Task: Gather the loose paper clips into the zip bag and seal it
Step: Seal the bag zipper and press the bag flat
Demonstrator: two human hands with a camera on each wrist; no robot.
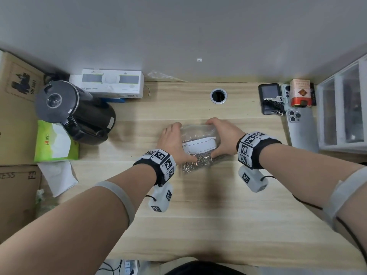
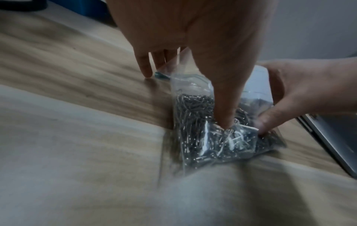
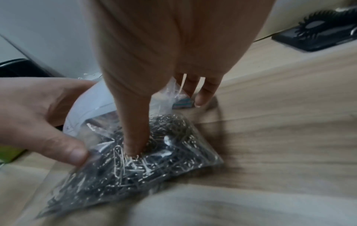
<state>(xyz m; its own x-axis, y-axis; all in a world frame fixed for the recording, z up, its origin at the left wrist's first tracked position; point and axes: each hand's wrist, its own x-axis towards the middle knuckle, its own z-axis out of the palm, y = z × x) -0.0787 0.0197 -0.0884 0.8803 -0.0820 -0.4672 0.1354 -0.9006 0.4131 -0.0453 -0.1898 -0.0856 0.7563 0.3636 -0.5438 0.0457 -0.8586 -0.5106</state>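
Zip bag (image 1: pixel 199 144), clear, white label: flat at centre of wooden surface (image 1: pixel 218 225). Contents: paper clips (image 3: pixel 135 168), heaped at near end. Left hand (image 1: pixel 173 144), right hand (image 1: pixel 223 135): each grip clasps 1 bag side, thumb pressing the clips.

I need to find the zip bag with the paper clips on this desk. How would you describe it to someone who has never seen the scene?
Look at the middle of the light wooden desk, just in front of the round cable hole. There the left hand and right hand hold a clear plastic zip bag. Only it has a white label and silver metal paper clips inside.
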